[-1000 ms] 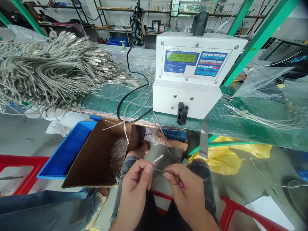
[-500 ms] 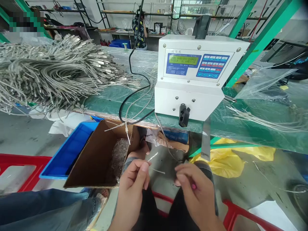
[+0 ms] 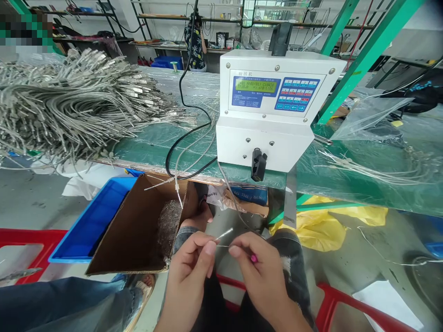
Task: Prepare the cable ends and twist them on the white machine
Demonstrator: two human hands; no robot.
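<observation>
Above my lap, my left hand (image 3: 195, 260) pinches a thin pale wire (image 3: 224, 235), whose split ends stick out past the fingertips. Close beside it on the right, my right hand (image 3: 258, 265) is closed, thumb and forefinger pressed together at the end of one wire strand. A small pink item (image 3: 254, 258) shows between its fingers; its full shape is hidden. Beyond both hands stands a white machine (image 3: 265, 138) with a lit display, a keypad and a black clamp (image 3: 258, 165) on its front.
A large heap of grey cables (image 3: 79, 101) lies on the left of the green bench (image 3: 145, 152). An open cardboard box (image 3: 128, 230) and a blue tray (image 3: 76, 240) are at lower left. More wires (image 3: 374, 170) lie at right. A person (image 3: 195, 44) stands far back.
My right hand has moved left, close to my left hand, and its fingertips now meet a wire strand. The whole view has shifted slightly, with the bench and machine appearing further left.
</observation>
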